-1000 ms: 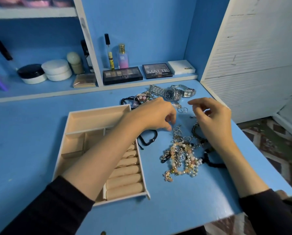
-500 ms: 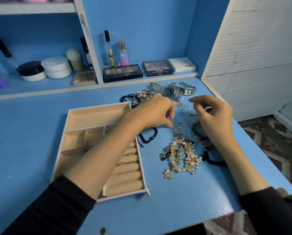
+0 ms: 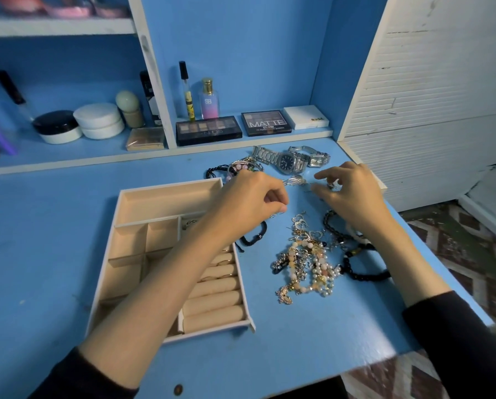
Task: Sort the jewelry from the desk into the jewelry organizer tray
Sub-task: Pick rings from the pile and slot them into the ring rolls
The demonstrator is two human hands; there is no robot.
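Note:
The beige jewelry organizer tray (image 3: 166, 197) lies left of centre on the blue desk (image 3: 45, 231), and a few rings sit in its ring rolls (image 3: 215, 292). My left forearm crosses over the tray. My left hand (image 3: 252, 203) has its fingers curled and its fingertips pinch a small silver piece just above the tangled pile of bead and chain bracelets (image 3: 307, 260). My right hand (image 3: 351, 194) hovers with thumb and forefinger apart over loose silver rings (image 3: 294, 180). Two silver watches (image 3: 292, 159) lie behind the hands.
Black bead bracelets (image 3: 364, 273) lie under my right forearm, and a black cord bracelet (image 3: 254, 239) lies beside the tray. More bracelets (image 3: 229, 169) sit behind the tray. Makeup palettes (image 3: 209, 129), bottles and jars fill the back shelf. The desk's right edge runs close to my right arm.
Both hands have moved slightly away from me, toward the watches. My right hand now sits over the loose silver rings. The left fingertips stay pinched together.

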